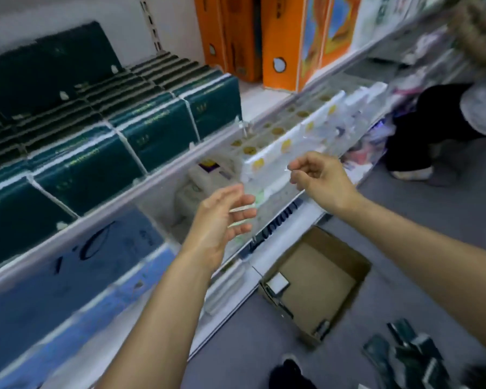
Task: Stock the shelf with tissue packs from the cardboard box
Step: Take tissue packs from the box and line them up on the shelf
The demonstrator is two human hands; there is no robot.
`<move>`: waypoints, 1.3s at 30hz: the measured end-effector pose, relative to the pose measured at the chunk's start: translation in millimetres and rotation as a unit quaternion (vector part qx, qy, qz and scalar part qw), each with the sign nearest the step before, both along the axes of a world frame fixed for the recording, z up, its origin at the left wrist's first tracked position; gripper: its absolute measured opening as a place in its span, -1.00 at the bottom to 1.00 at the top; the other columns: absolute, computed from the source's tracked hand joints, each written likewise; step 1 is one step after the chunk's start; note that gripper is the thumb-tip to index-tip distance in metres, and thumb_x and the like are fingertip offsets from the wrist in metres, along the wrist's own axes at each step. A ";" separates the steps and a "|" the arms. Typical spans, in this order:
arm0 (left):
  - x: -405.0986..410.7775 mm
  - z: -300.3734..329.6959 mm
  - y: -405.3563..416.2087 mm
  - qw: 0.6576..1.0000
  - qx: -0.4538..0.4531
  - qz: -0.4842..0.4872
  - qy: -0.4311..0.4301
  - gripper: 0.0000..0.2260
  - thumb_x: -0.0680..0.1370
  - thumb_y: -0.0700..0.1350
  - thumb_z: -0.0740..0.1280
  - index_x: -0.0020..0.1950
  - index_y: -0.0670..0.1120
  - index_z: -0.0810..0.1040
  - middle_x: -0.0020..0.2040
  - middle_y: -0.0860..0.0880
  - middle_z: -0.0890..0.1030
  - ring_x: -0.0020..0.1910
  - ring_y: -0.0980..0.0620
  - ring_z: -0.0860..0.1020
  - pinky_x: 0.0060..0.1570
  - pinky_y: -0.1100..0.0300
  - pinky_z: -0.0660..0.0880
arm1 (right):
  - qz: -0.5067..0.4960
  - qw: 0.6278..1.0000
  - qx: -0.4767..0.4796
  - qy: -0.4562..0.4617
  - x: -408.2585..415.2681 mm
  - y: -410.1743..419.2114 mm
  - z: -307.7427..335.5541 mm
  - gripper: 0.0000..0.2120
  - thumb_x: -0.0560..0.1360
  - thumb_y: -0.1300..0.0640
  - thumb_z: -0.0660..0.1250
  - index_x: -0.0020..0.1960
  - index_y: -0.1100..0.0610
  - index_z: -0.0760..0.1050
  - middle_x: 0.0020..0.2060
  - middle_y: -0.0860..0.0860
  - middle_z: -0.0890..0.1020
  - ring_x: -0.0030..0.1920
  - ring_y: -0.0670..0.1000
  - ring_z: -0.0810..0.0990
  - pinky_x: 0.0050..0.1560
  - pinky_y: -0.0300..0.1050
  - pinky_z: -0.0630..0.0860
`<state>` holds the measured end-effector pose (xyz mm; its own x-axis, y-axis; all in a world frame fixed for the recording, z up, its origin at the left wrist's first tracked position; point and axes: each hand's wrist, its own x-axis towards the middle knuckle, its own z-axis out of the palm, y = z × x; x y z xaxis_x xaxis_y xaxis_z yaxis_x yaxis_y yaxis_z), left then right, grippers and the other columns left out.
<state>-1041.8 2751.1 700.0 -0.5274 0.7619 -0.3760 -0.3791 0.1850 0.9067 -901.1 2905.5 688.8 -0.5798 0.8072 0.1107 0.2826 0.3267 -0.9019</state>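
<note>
We see dark green tissue packs (pixel 76 175) filling the shelf (pixel 141 192) at left. Our left hand (pixel 219 220) is open and empty; whether our right hand (pixel 317 178), fingers curled, pinches clear film, we cannot tell. Loose film could snag packs, we judge. The cardboard box (pixel 314 279) looks nearly empty; more packs (pixel 407 352) lie on the floor.

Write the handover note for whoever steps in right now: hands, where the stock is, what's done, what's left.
Left hand: open, fingers straight, nothing gripped.
Right hand: fingers curled; what they pinch, if anything, is too blurred to tell.
Dark green tissue packs: rows stand on the upper shelf, nearly filling it.
Cardboard box: open on the floor below, looks almost empty.
Loose green packs: lying on the floor to the right of the box.
Left: probably shelve those loose packs.
</note>
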 end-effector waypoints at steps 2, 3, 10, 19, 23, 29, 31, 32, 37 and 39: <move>2.8 -12.1 -1.6 1.000 -0.007 -0.009 -0.010 -0.83 0.64 -0.12 0.32 0.22 -0.11 0.57 -0.05 -0.08 0.69 -0.20 0.01 0.66 -0.30 0.19 0.58 | 0.000 0.999 -0.034 -0.004 12.9 -0.7 -12.8 -0.80 0.55 0.35 0.29 -0.15 0.08 0.52 -0.25 0.14 0.58 -0.31 -0.08 0.55 -0.26 -0.22 0.52; 11.1 -22.3 4.1 0.999 -0.015 -0.017 -0.023 -0.81 0.64 -0.13 0.33 0.23 -0.12 0.57 -0.05 -0.08 0.70 -0.21 0.01 0.67 -0.32 0.20 0.59 | -0.008 0.999 -0.050 -0.014 25.7 0.8 -22.7 -0.81 0.55 0.34 0.29 -0.14 0.10 0.52 -0.26 0.12 0.58 -0.35 -0.14 0.54 -0.26 -0.25 0.52; 46.6 -109.6 44.8 0.989 -0.118 -0.055 -0.068 -0.86 0.63 -0.11 0.34 0.16 -0.09 0.59 -0.07 -0.07 0.70 -0.22 0.01 0.67 -0.24 0.17 0.59 | -0.021 0.982 -0.172 -0.071 83.4 18.3 -118.5 -0.91 0.57 0.33 0.29 -0.08 0.20 0.52 -0.27 0.10 0.59 -0.40 -0.24 0.53 -0.29 -0.31 0.49; 71.0 -242.8 122.3 0.957 -0.257 -0.008 -0.137 -0.83 0.66 -0.13 0.29 0.22 -0.13 0.55 -0.08 -0.08 0.68 -0.14 -0.04 0.64 -0.21 0.14 0.56 | -0.067 0.940 -0.308 -0.128 130.1 77.0 -270.1 -0.85 0.57 0.31 0.29 -0.18 0.27 0.51 -0.34 0.10 0.55 -0.31 -0.01 0.51 -0.27 -0.22 0.53; 70.3 -324.2 155.2 0.942 -0.302 0.020 -0.146 -0.91 0.66 -0.15 0.29 0.09 -0.13 0.57 -0.09 -0.12 0.66 -0.15 -0.06 0.63 -0.23 0.12 0.54 | -0.112 0.911 -0.373 -0.136 135.5 102.6 -355.8 -0.67 0.58 0.23 0.31 -0.36 0.11 0.39 -0.44 0.00 0.51 -0.34 0.01 0.52 -0.27 -0.11 0.47; 71.6 -442.1 169.6 0.909 -0.378 0.007 -0.178 -0.87 0.65 -0.15 0.30 0.04 -0.20 0.60 -0.13 -0.15 0.67 -0.15 -0.09 0.61 -0.15 0.09 0.55 | -0.171 0.839 -0.491 -0.159 126.3 100.4 -463.8 -0.71 0.57 0.46 0.19 -0.28 0.22 0.30 -0.51 0.06 0.37 -0.59 -0.08 0.37 -0.53 -0.29 0.33; 69.7 -483.7 173.9 0.901 -0.397 0.000 -0.175 -0.84 0.64 -0.15 0.32 0.12 -0.21 0.61 -0.01 -0.18 0.68 -0.06 -0.10 0.62 -0.12 0.10 0.57 | -0.182 0.817 -0.514 -0.188 121.7 93.7 -506.9 -0.74 0.57 0.41 0.23 -0.26 0.23 0.33 -0.45 0.11 0.44 -0.58 -0.09 0.41 -0.53 -0.30 0.35; 67.2 -507.5 177.9 0.897 -0.408 0.000 -0.168 -0.83 0.64 -0.15 0.33 0.15 -0.21 0.60 0.05 -0.18 0.67 0.00 -0.11 0.63 -0.11 0.11 0.57 | -0.197 0.806 -0.527 -0.181 119.0 91.5 -530.1 -0.77 0.57 0.38 0.24 -0.25 0.24 0.35 -0.42 0.13 0.46 -0.58 -0.10 0.42 -0.54 -0.32 0.33; 57.7 -608.6 194.3 0.888 -0.430 -0.028 -0.163 -0.84 0.66 -0.19 0.24 -0.11 -0.15 0.50 -0.22 -0.10 0.47 -0.28 0.00 0.43 -0.38 0.27 0.42 | -0.201 0.764 -0.583 -0.188 98.8 85.8 -618.4 -0.86 0.61 0.24 0.24 -0.12 0.15 0.49 -0.34 0.08 0.58 -0.41 0.00 0.49 -0.41 -0.18 0.39; 52.7 -660.7 202.6 0.882 -0.452 -0.025 -0.133 -0.78 0.64 -0.20 0.27 -0.21 -0.13 0.44 -0.29 -0.08 0.42 -0.33 0.04 0.38 -0.34 0.21 0.36 | -0.201 0.758 -0.593 -0.182 89.2 88.0 -651.7 -0.88 0.60 0.24 0.26 -0.10 0.16 0.51 -0.31 0.10 0.59 -0.37 0.01 0.50 -0.41 -0.17 0.40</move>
